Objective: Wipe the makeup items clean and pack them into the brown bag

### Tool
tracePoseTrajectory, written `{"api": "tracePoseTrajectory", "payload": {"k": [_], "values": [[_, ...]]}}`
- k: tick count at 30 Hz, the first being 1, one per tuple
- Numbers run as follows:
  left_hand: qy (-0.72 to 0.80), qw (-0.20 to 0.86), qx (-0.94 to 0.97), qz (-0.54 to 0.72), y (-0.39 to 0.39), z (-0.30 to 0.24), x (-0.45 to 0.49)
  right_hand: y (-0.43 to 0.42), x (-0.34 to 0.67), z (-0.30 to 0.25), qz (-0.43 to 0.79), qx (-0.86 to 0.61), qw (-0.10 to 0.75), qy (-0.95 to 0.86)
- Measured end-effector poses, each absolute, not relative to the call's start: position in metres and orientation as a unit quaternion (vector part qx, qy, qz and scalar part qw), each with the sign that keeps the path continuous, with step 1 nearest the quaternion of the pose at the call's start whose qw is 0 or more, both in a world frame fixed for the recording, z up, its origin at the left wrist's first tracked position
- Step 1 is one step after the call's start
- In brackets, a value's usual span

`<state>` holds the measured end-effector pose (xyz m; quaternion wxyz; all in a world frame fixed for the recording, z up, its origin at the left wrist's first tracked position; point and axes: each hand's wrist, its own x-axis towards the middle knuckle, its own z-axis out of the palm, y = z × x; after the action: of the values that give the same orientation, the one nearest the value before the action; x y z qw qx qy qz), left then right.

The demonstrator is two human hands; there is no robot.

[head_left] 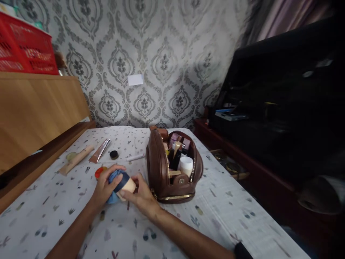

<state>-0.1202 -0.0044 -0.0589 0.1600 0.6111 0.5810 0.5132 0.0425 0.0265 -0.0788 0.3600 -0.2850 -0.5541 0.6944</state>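
Observation:
Both my hands are on a cream-coloured container with a dark blue band, tilted above the patterned sheet. My left hand is wrapped round its far end, with a blue cloth bunched under the fingers. Fingers and thumb of my right hand grip the near cream end. Just beyond my left hand lies a round orange-red item, partly covered by it. To the right of my hands stands an unzipped brown toiletry bag, filled with cosmetics, including a white-capped container.
Behind my hands lie a beige tube, a pinkish metallic tube, a small black-lidded pot and a slim white stick. A wooden cabinet with a red basket borders the left; dark furniture flanks the right.

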Motion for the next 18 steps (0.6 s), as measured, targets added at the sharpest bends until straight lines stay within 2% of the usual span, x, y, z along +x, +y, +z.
{"api": "tracePoseTrajectory", "payload": {"k": [4, 8, 14, 18], "values": [[0.574, 0.154, 0.599, 0.536, -0.009, -0.052, -0.115, 0.026, 0.054, -0.05, 0.579, -0.349, 0.293, -0.676], [0.565, 0.149, 0.59, 0.557, -0.011, -0.027, -0.1, 0.026, 0.079, -0.007, 0.529, -0.299, 0.248, -0.754], [0.532, 0.141, 0.592, 0.588, 0.025, 0.035, -0.078, 0.044, 0.12, 0.047, 0.64, -0.189, 0.349, -0.658], [0.51, 0.047, 0.743, 0.432, 0.077, 0.065, -0.064, 0.086, 0.147, 0.069, 0.562, -0.242, 0.486, -0.624]]}}
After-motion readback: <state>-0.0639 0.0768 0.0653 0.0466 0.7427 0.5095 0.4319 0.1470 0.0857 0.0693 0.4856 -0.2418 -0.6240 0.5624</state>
